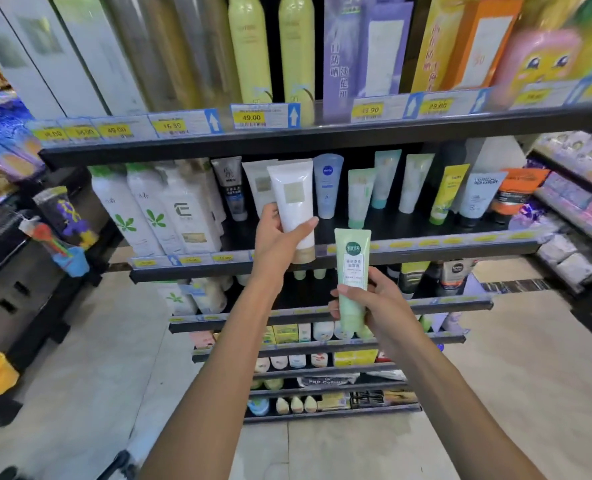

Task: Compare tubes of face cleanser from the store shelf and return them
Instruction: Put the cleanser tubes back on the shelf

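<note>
A tall black store shelf with several tiers fills the view, seen from above and in front, its edges lined with yellow price tags. The top tier carries tall yellow-green bottles and purple boxes. The tier below holds large white bottles with green leaf marks on the left and a row of upright face cleanser tubes to the right, among them a blue-and-white tube, pale green tubes and a yellow-green tube. Lower tiers, partly hidden behind the arms, hold smaller tubes and boxes.

Two bare forearms reach up from the bottom of the frame. The left hand holds a white tube upright, cap down, in front of the tube row, raised higher than the other tube. Its fingers curl round the tube's left side and its thumb presses across the front.

The right hand holds a pale green tube upright, cap down, lower and just to the right of the white one, apart from it. Its fingers wrap the lower half of the tube, the thumb lying across the front.
</note>
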`<state>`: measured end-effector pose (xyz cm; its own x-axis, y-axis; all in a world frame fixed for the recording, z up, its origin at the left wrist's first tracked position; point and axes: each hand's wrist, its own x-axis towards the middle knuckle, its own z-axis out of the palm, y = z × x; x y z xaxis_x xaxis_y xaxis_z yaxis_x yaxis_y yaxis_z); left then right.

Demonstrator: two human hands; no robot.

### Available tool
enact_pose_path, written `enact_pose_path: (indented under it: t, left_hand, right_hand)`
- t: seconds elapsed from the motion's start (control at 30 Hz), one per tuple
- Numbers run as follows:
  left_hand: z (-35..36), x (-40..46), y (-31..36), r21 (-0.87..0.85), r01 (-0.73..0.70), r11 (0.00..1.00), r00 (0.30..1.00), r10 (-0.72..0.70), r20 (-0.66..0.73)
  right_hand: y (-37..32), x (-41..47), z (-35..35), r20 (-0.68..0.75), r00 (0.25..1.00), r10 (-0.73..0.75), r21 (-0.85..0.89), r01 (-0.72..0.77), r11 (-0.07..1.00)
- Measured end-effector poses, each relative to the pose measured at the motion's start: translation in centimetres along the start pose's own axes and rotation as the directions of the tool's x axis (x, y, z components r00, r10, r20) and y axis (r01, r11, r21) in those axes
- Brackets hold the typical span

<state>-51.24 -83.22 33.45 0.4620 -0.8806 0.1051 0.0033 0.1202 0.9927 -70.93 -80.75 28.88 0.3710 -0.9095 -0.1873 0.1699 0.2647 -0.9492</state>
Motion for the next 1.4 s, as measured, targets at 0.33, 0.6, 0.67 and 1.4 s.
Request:
enact_pose_path:
  t: [0.33, 0.6, 0.67, 1.4]
  left_hand:
    - [1.5, 5.4, -1.4, 0.212, -0.081, 0.974, 0.989, 0.104, -0.101]
    - [1.9, 6.9, -4.4, 0.422, -0.029, 0.906, 0.99, 0.084, -0.111]
    - [2.0, 6.7, -4.9, 0.45, -0.041, 0.892, 0.989, 0.099, -0.106]
    - [0.8, 6.0, -5.4, 0.55, -0.07, 0.832, 0.996, 0.092, -0.012]
  right_hand:
    - [-0.5, -0.2, -2.0, 0.011, 1.0, 0.003, -0.005, -0.003, 1.0]
    - [-0.1, -0.3, -2.8, -0.02, 1.0, 0.015, -0.018, -0.016, 1.0]
    - [0.1, -0.2, -2.9, -0.023, 1.0, 0.011, -0.011, -0.011, 1.0]
    - [2.7, -1.2, -1.5, -0.082, 0.996, 0.044, -0.04, -0.047, 0.998]
